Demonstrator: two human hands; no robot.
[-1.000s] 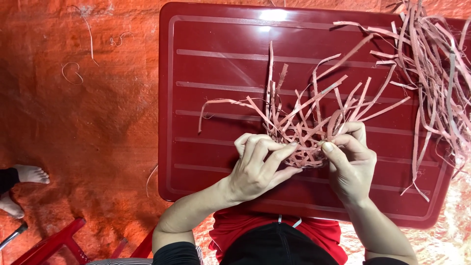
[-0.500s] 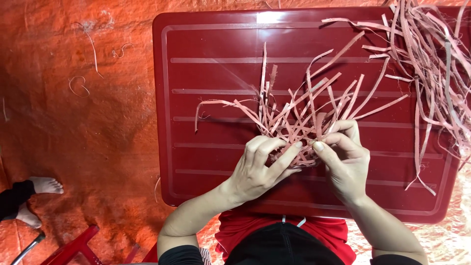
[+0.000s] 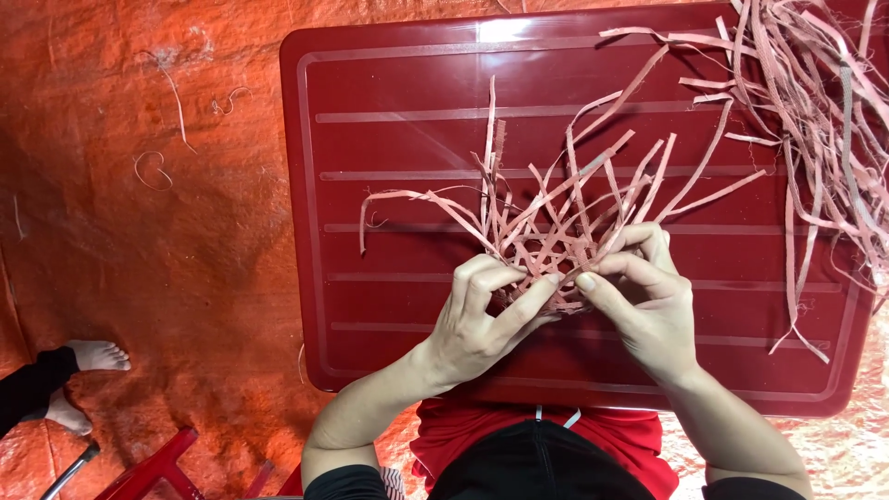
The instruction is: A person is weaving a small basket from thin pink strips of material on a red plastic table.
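1. A small woven piece of flat pink strips [image 3: 546, 264] is held just above the glossy red ribbed plastic surface [image 3: 398, 278], near its front edge and close to the body, with loose strip ends fanning up and away from it.
2. The left hand [image 3: 477, 319] is closed on the near left edge of the woven piece, fingers curled and the thumb pressed against the weave.
3. The right hand [image 3: 648, 306] is pinched on the right edge, its fingertips meeting those of the left hand at the middle of the weave.
4. For the step in hand, it is judged that the crossings should be kept flat and tight under the thumbs while 1 strip at a time is threaded, so that the open lattice is not pulled apart; the free ends should be kept fanned out and untangled.
5. Counted: 2 hands, 1 woven piece and 1 surface. The free strip ends overlap too much to be counted.
6. 1 loose heap of spare pink strips [image 3: 815, 111] lies at the far right corner of the surface, well apart from the hands.
7. On the orange tarpaulin floor [image 3: 139, 259], a few stray strip offcuts [image 3: 153, 171] are seen, and 1 bare foot of another person [image 3: 93, 355] at the left.
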